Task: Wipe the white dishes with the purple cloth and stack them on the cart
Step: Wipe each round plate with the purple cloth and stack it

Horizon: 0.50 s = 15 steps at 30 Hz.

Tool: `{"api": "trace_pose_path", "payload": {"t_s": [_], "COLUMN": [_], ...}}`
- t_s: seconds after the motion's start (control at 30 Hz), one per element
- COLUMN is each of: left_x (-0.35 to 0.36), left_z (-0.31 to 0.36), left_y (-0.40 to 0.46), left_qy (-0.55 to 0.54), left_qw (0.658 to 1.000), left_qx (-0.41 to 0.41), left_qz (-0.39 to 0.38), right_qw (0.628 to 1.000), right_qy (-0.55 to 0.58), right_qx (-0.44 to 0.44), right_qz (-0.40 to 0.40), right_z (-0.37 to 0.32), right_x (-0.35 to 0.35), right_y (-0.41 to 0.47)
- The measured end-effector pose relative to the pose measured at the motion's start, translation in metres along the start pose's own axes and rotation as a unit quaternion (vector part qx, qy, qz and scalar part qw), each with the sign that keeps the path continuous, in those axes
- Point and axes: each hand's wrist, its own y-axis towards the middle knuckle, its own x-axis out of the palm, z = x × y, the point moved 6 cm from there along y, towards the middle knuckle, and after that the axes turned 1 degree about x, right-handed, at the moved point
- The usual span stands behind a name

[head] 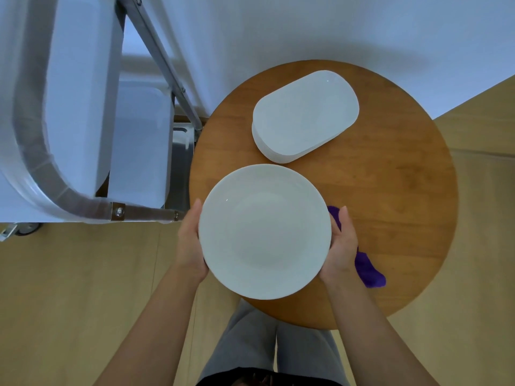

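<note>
Round white plate [264, 232]: held level over the near edge of the round wooden table [390, 204].
Left hand [191, 243]: grips the plate's left rim.
Right hand [342, 246]: grips the right rim with the purple cloth [369, 270].
Farther back: stack of oblong white dishes [303, 115] on the table.
Far left: cart [83, 107].

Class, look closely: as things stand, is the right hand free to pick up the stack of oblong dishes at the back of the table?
Probably not yet. The right hand holds the round plate and the purple cloth, sharing the plate with the left hand. Nothing lies between it and the stack.
</note>
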Motion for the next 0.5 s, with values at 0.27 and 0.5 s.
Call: {"api": "trace_pose_path", "payload": {"t_s": [0.27,0.5], "left_x": [-0.005,0.002], "left_z": [0.009,-0.017], "left_y": [0.007,0.008], "left_qy": [0.072,-0.065], "left_qw": [0.996,0.995], "left_qx": [0.003,-0.001], "left_qz": [-0.059,-0.077], "right_qw": [0.985,0.998], "right_qy": [-0.166,0.015], "right_qx": [0.038,-0.023], "right_qz": [0.002,0.051], "right_z": [-0.006,0.009], "right_x": [-0.008,-0.013], "right_y": [0.003,0.003]}}
